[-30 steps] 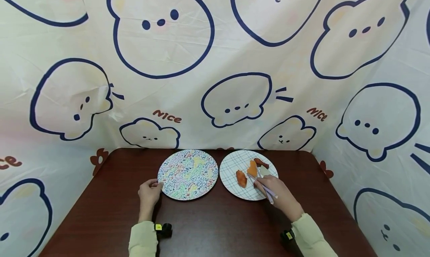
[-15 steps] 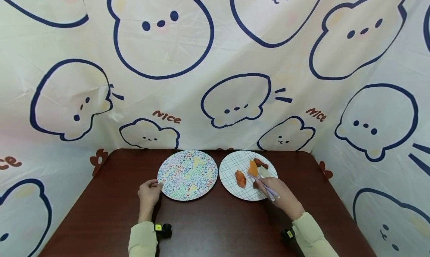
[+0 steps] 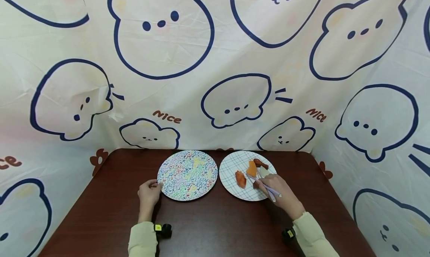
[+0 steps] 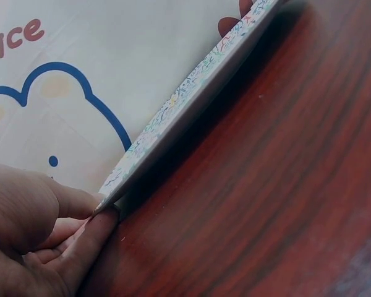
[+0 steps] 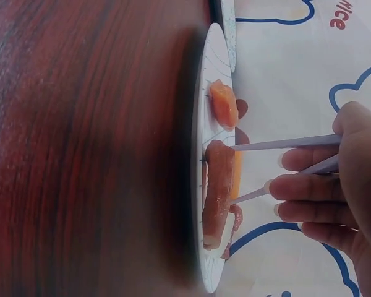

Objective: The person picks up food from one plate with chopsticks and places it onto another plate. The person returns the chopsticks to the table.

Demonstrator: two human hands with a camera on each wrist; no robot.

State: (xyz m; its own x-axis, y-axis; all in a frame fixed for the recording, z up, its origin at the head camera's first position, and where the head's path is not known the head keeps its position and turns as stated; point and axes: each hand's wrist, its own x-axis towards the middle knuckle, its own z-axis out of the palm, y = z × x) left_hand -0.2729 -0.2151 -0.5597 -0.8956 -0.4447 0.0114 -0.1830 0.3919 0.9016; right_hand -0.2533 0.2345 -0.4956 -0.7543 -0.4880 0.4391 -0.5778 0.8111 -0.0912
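The chopsticks (image 5: 287, 143) reach with parted tips over the checked plate (image 3: 231, 164), among an orange slab (image 3: 251, 169), a reddish piece (image 3: 240, 179), a drumstick (image 3: 261, 163) and a sausage-like piece (image 5: 218, 192); whether the tips touch the food, I cannot tell. Just beside this plate lies the squiggle-patterned plate (image 3: 187, 175), both near the far edge of the surface (image 3: 201, 227). Its dark wood stretches wide toward the near side, and cloth (image 3: 235, 59) with bear drawings hangs on three sides. The right hand (image 3: 279, 192) pinches the chopsticks between thumb and fingers; the left hand (image 3: 149, 192) pinches the squiggle-patterned plate's left rim.
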